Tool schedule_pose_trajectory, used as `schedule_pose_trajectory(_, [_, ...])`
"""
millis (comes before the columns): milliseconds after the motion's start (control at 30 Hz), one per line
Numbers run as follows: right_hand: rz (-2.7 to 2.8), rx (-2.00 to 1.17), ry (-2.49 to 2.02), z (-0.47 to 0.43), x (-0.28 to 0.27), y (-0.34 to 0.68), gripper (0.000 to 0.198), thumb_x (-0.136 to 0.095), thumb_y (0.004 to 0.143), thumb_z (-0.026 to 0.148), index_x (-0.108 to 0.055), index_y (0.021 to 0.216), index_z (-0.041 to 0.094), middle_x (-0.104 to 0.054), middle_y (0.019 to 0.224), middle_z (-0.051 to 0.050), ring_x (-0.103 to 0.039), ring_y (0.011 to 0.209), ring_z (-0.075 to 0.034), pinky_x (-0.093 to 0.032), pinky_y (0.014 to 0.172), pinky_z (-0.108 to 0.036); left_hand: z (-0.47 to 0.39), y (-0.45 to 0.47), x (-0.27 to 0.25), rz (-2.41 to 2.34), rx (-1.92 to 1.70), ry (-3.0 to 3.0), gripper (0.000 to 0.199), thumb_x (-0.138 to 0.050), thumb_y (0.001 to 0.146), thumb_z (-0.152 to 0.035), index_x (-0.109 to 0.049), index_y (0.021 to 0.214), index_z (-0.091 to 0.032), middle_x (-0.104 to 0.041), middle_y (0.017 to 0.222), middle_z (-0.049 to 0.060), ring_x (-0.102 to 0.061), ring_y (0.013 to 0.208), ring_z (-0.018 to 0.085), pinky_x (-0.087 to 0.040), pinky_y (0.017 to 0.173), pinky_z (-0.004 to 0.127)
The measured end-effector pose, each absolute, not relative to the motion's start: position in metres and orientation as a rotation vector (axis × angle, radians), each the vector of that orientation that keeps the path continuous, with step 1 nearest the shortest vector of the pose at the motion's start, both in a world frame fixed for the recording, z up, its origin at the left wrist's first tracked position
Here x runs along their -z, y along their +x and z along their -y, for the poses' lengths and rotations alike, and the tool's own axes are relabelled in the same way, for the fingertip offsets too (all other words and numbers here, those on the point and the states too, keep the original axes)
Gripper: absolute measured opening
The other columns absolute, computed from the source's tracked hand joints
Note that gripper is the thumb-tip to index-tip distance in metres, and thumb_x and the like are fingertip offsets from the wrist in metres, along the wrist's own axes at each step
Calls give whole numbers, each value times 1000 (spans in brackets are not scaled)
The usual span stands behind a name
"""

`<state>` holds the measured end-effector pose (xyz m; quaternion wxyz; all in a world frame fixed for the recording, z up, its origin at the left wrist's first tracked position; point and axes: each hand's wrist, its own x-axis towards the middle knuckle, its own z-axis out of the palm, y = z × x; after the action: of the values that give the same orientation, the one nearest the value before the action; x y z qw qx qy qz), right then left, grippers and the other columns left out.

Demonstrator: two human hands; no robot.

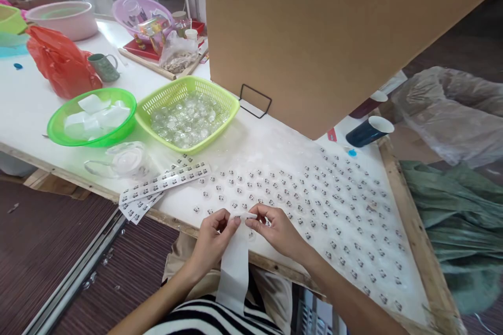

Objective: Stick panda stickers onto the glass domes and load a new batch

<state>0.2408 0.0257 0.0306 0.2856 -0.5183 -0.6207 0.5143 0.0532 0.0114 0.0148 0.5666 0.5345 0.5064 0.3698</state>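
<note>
Both hands meet at the near edge of the white desk (257, 138), with a white strip (234, 272) between them. The left hand (216, 230) pinches the strip's top between thumb and forefinger; the fingers of the right hand (275, 227) pinch its other top corner. From there the strip hangs toward 6 o'clock, over a striped shirt (196, 319). Clear discs (333, 245) with small panda prints lie in loose rows from 12 round to 4 o'clock, a few nearer 10. Overlapping panda sheets (168, 180) lie at 10 o'clock, partly over the desk's edge. Farther out at 10 is a green bowl (58, 135) of white pieces; a basket (223, 126) of clear discs, just beside it, sits at 11. A large box (314, 31) stands at 1, and a dark cup (363, 133) lies tipped at 2.
</note>
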Motion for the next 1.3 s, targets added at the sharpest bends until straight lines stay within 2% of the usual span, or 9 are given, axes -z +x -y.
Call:
schedule_pose_trajectory(100, [1690, -1410, -1355, -25, -29, 246, 24, -60, 90, 38, -62, 73, 22, -61, 67, 1, -56, 67, -16, -40, 64, -28, -10, 54, -16, -1159, -874, 1228, 29, -59, 90, -45, -56, 82, -17, -45, 68, -3, -42, 61, 11, -34, 56, 22])
schedule_pose_trajectory(233, [1706, -1325, -1334, -20, -27, 246, 22, -56, 93, 38, -65, 80, 23, -64, 74, 0, -57, 71, -17, -42, 66, -29, -9, 55, -17, -1217, -909, 1235, 38, -60, 88, -46, -48, 67, -18, -38, 63, -5, -35, 58, 10, -28, 52, 22])
schedule_pose_trajectory(367, [1714, -1071, -1304, -17, -27, 244, 10, -62, 90, 35, -64, 92, 25, -64, 88, -2, -56, 75, -17, -44, 71, -32, -9, 55, -19, -1240, -929, 1221, 40, -60, 88, -47, -45, 65, -18, -34, 61, -6, -31, 56, 10, -25, 50, 22])
schedule_pose_trajectory(567, [1659, -917, -1207, -18, -35, 248, 10, -62, 90, 31, -64, 83, 25, -59, 85, -4, -53, 80, -19, -43, 71, -34, -8, 56, -19, -1258, -933, 1239, 40, -58, 90, -46, -42, 64, -19, -33, 62, -5, -30, 58, 10, -25, 50, 22])
schedule_pose_trajectory(667, [1514, -973, -1228, -21, -37, 244, 6, -62, 90, 30, -63, 91, 25, -59, 85, -3, -52, 79, -18, -42, 73, -33, -7, 58, -19, -1262, -920, 1272, 40, -57, 90, -45, -41, 64, -19, -33, 62, -5, -30, 59, 10, -25, 51, 22])
schedule_pose_trajectory(767, [1462, -1186, -1188, -21, -38, 234, 25, -64, 87, 27, -56, 111, 26, -61, 88, -1, -56, 82, -17, -43, 78, -34, -6, 60, -19, -1253, -889, 1325, 41, -56, 90, -45, -40, 63, -19, -32, 61, -5, -30, 59, 11, -26, 53, 22])
schedule_pose_trajectory(900, [1380, -1302, -1076, -22, -39, 227, 32, -66, 85, 25, -47, 111, 27, -59, 81, 3, -57, 80, -16, -43, 81, -34, -9, 60, -15, -1238, -811, 1382, 38, -56, 88, -44, -43, 63, -19, -35, 61, -5, -32, 59, 11, -27, 54, 23])
schedule_pose_trajectory(1100, [1127, -834, -1177, -77, -34, 320, 43, -69, 79, 28, -41, 112, 28, -59, 79, 5, -56, 74, -15, -45, 79, -33, -12, 57, -8, -1176, -705, 1436, 29, -50, 86, -37, -45, 65, -19, -37, 61, -4, -34, 59, 12, -27, 55, 23])
schedule_pose_trajectory(1300, [960, -646, -1744, -143, 21, 454, 53, -68, 60, 35, -37, 102, 25, -60, 70, 5, -59, 69, -17, -46, 67, -31, -10, 58, -6, -1170, -688, 1447, 27, -49, 85, -36, -45, 65, -19, -36, 62, -4, -34, 60, 13, -26, 55, 23])
